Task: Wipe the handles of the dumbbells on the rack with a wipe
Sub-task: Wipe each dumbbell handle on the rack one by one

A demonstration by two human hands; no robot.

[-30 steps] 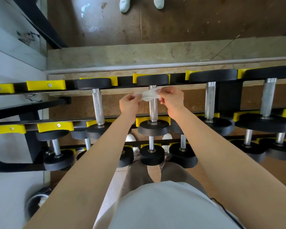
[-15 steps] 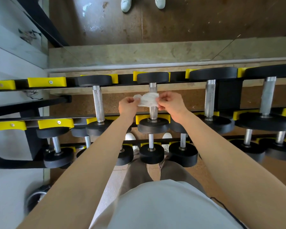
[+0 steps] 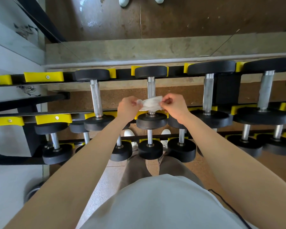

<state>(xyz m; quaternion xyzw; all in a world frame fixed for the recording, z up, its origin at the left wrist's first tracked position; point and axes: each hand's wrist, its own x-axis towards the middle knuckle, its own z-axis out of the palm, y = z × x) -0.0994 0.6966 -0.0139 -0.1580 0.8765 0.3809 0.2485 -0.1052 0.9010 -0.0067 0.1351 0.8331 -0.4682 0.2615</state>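
The near part of the middle handle is covered by the wipe; a dumbbell head at the right end of the rack is cut off; a lower dumbbell is half hidden by the left forearm

— What sort of place is this?

— A gym's free-weights corner. A tiered rack runs from 9 to 3 o'clock. Its yellow cradles hold black round-headed dumbbells, which get bigger toward 3 o'clock.

— Anything besides the weights?

— Knurled steel handles, speckled brown flooring under the rack, and at 12 o'clock a wall mirror showing floor and white shoes.
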